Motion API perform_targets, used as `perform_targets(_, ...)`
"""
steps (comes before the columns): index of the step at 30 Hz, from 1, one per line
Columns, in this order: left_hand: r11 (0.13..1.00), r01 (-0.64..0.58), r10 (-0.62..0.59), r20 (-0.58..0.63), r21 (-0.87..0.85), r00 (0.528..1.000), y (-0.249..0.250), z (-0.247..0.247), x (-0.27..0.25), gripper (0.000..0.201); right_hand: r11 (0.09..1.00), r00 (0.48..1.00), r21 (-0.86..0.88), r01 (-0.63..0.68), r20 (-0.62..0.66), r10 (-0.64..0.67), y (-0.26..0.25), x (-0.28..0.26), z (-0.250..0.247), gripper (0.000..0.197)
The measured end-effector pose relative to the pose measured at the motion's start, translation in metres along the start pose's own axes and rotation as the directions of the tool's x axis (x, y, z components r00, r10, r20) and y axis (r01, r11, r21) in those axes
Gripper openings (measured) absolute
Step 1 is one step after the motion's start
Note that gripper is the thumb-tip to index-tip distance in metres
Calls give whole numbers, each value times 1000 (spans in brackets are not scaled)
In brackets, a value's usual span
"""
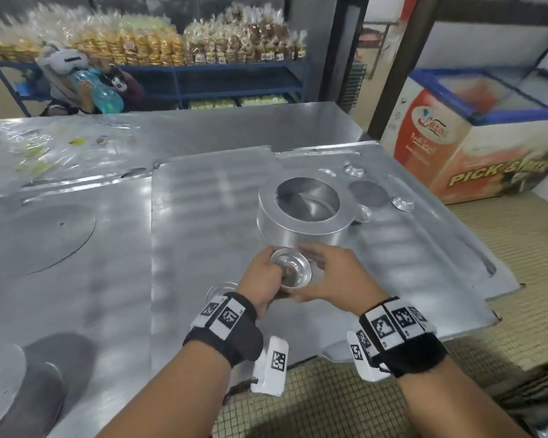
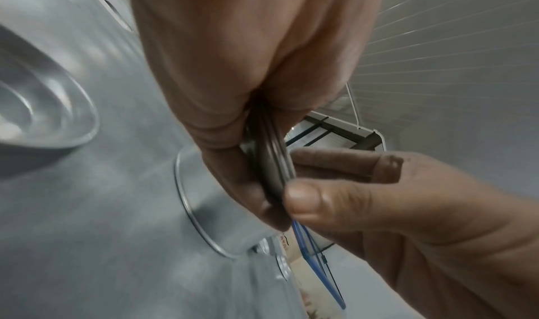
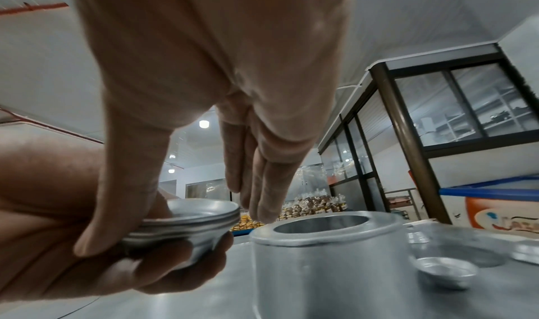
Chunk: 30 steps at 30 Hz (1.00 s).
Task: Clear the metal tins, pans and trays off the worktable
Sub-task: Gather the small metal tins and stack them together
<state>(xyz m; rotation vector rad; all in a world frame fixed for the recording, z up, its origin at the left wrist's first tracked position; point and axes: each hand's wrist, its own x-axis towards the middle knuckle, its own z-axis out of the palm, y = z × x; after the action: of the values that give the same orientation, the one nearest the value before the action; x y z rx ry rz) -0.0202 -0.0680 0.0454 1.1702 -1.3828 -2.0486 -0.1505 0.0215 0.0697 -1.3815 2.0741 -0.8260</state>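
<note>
A stack of small metal tins (image 1: 293,268) is lifted just above the worktable. My left hand (image 1: 263,279) grips it from below with curled fingers. My right hand (image 1: 328,275) pinches its rim, thumb on the near edge and fingers reaching over the far side. The left wrist view shows the stack (image 2: 271,162) edge-on between my left hand (image 2: 233,88) and right hand (image 2: 379,197). From the right wrist the stack (image 3: 198,218) sits under my right hand (image 3: 204,82). Just behind stands a tall round pan (image 1: 301,229) with a ring top. Loose small tins (image 1: 354,169) (image 1: 402,202) (image 1: 220,289) lie around.
Large flat metal trays (image 1: 203,210) cover the worktable (image 1: 76,311). A flat disc (image 1: 369,192) lies right of the pan, and another ring pan (image 1: 4,374) sits at lower left. A person (image 1: 76,90) drinks at the back left. A chest freezer (image 1: 456,147) stands right.
</note>
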Motion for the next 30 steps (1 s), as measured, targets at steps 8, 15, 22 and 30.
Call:
perform_targets(8, 988, 36, -29, 50, -150, 998, -27, 97, -13, 43, 989, 996, -121, -84, -1, 84, 72, -54, -77, 85)
perform_targets(15, 956, 73, -84, -28, -285, 996, -49, 153, -4, 43, 947, 989, -292, -133, 24, 146, 127, -48, -123, 67)
perform_targets(22, 946, 89, -122, -87, -311, 989, -50, 173, 28, 38, 887, 981, -437, -148, 46, 186, 161, 16, -147, 66)
perform_targets(30, 938, 89, -133, -112, -334, 985, -38, 179, 78, 35, 865, 975, -473, -169, 48, 217, 185, 90, -150, 64)
